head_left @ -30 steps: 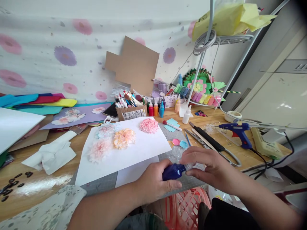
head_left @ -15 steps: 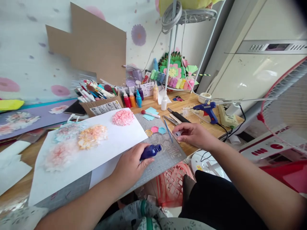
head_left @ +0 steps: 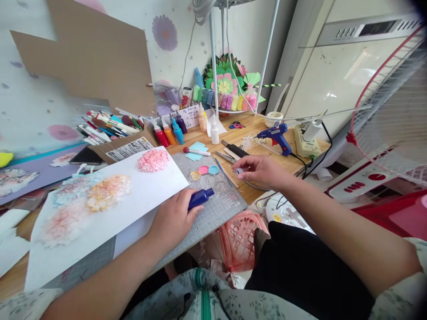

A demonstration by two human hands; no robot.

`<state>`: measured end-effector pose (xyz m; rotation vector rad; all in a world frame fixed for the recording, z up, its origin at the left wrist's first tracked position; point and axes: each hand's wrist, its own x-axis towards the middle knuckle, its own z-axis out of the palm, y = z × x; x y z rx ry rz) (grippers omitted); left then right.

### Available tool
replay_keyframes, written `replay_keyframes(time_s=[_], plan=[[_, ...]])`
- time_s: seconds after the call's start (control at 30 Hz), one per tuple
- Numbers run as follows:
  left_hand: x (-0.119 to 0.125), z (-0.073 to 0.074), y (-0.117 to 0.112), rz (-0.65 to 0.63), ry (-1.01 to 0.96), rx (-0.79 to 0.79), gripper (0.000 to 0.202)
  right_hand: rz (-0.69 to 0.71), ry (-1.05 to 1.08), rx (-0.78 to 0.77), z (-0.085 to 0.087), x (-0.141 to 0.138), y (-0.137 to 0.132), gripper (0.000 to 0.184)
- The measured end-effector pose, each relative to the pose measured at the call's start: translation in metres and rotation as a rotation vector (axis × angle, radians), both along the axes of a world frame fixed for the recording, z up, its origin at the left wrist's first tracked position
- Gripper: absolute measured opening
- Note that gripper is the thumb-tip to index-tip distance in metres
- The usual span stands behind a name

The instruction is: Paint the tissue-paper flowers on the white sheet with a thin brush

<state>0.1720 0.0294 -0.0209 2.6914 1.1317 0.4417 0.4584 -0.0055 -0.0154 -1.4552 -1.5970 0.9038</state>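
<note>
A smooth, glossy dark-blue bottle (head_left: 198, 199), apparently plastic, gleams over a matt grey cutting mat (head_left: 187, 233) on a counter (head_left: 238, 136) of smooth, grained wood. A sheet of white paper (head_left: 143, 198), smooth and matt, sets off a pink flower (head_left: 153, 160) with a rough, crinkled surface. Behind them, a cardboard panel (head_left: 106, 58) shows a dull brown face. The hot-glue gun (head_left: 279, 134) is smooth blue plastic; the openwork basket (head_left: 242, 242), coral plastic with a slight sheen.
</note>
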Motion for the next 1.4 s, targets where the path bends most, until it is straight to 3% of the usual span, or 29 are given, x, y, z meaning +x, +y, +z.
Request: replay_keyframes(time_s=[0.5,1.17,1.4], plan=[[-0.004,-0.002,0.007,-0.007,0.068,0.167,0.025,-0.106,0.100,0.122,0.012,-0.005,-0.006,0.030],[-0.001,0.006,0.004,0.043,0.081,0.169,0.021,-0.032,0.086,0.100,0.013,-0.016,-0.004,0.023],[-0.003,0.005,0.006,0.047,0.077,0.169,0.021,-0.083,0.064,0.096,0.011,-0.012,-0.001,0.020]])
